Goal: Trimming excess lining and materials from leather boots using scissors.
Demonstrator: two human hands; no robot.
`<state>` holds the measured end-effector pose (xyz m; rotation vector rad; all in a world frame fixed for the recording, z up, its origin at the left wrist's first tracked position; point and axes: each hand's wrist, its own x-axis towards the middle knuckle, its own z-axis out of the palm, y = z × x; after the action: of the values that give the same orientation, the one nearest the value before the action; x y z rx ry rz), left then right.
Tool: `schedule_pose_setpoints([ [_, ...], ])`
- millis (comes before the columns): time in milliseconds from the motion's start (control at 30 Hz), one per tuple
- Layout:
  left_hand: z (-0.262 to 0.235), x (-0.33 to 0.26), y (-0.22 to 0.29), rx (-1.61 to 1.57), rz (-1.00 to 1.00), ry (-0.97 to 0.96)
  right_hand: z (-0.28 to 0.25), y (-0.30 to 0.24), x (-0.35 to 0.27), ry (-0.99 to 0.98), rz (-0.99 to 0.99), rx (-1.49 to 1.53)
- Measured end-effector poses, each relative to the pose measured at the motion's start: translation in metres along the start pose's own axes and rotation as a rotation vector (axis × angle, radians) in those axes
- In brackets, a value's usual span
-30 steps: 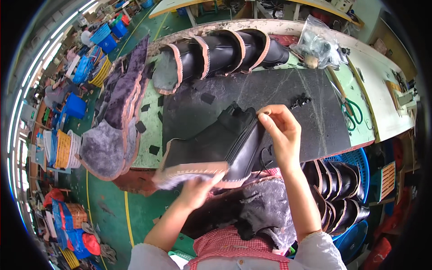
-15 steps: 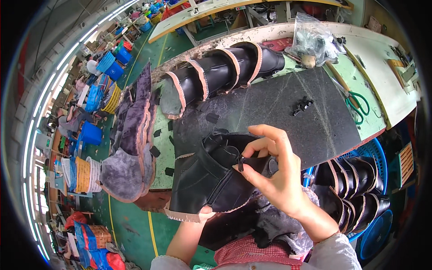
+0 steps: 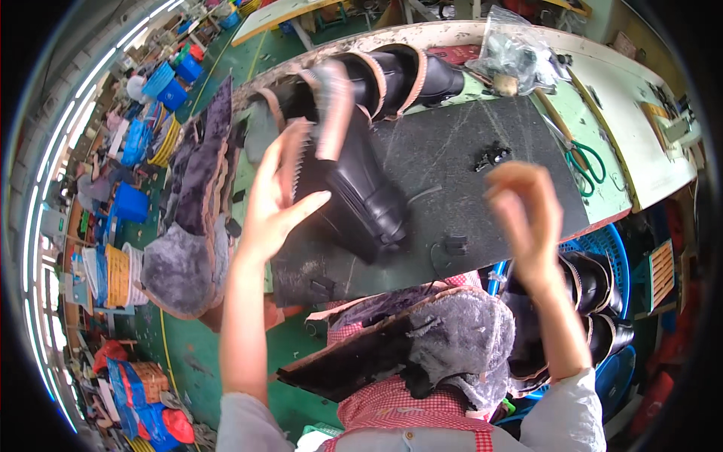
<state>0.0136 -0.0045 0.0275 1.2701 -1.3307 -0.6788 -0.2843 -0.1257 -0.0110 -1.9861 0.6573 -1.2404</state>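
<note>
My left hand grips the pale zigzag edge of a black boot upper, thumb laid over its side. The upper is tilted above the dark cutting mat, partly blurred, its narrow end toward me. To the right, my right hand is raised apart from the upper with its fingers curled. Motion smears those fingers, so whether they hold anything is unclear. Beyond them on the mat lies a small pile of black parts. A grey fur lining piece rests across my lap.
Several nested black uppers line the mat's far side. Green-handled scissors and a clear plastic bag lie at the right. Fur linings hang at the left. A blue basket holds more uppers.
The black upper has moved away from me toward the row of uppers and turned, now in my left hand alone. My right hand has released its zip pull and moved right.
</note>
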Motion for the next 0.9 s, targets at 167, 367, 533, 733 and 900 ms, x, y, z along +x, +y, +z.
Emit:
schedule_pose_setpoints([
  [167,0.001,0.002,-0.020,-0.031,0.094,0.008,-0.139,0.132,0.008,0.116,0.053,-1.049],
  [367,-0.006,-0.014,-0.036,0.042,0.058,0.114,-0.189,0.176,0.007,-0.111,0.291,-1.102],
  [533,-0.004,-0.012,-0.027,0.032,0.005,0.085,-0.220,0.213,0.010,-0.081,0.352,-1.121],
  [733,-0.001,-0.015,-0.025,0.028,-0.001,0.057,-0.232,0.230,-0.002,-0.129,0.570,-1.200],
  [900,-0.005,-0.014,-0.018,0.004,-0.018,-0.041,-0.239,0.205,-0.003,-0.058,0.608,-1.124],
])
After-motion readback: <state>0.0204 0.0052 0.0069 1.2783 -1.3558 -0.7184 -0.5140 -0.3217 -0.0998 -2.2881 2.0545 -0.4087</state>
